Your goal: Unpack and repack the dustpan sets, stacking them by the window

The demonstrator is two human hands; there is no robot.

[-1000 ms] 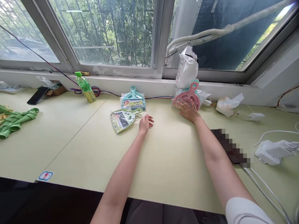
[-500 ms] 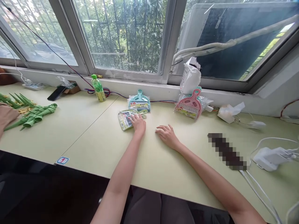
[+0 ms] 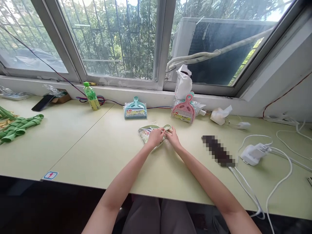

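A green mini dustpan and brush set (image 3: 144, 132) in clear plastic wrap lies on the pale table in front of me, its loop handle pointing right. My left hand (image 3: 156, 136) is closed over its middle near the handle, covering part of it. Fingers of my right hand (image 3: 172, 137) pinch the wrapping at the base of the handle, close against the left fingertips. Behind stands a wrapped blue dustpan set (image 3: 135, 109). Farther right, a pink dustpan set (image 3: 184, 110) leans with others behind it.
A green-capped bottle (image 3: 91, 96), a black phone (image 3: 43, 102) and green tube-like pieces (image 3: 21, 128) are at left. On the right lie a blurred-out dark object (image 3: 218, 150), a white charger (image 3: 253, 154) and loose cables. Windows run along the back.
The green dustpan set has moved right and toward me, its handle now at my right hand. My right hand has closed in on it. The whole view has turned slightly right.
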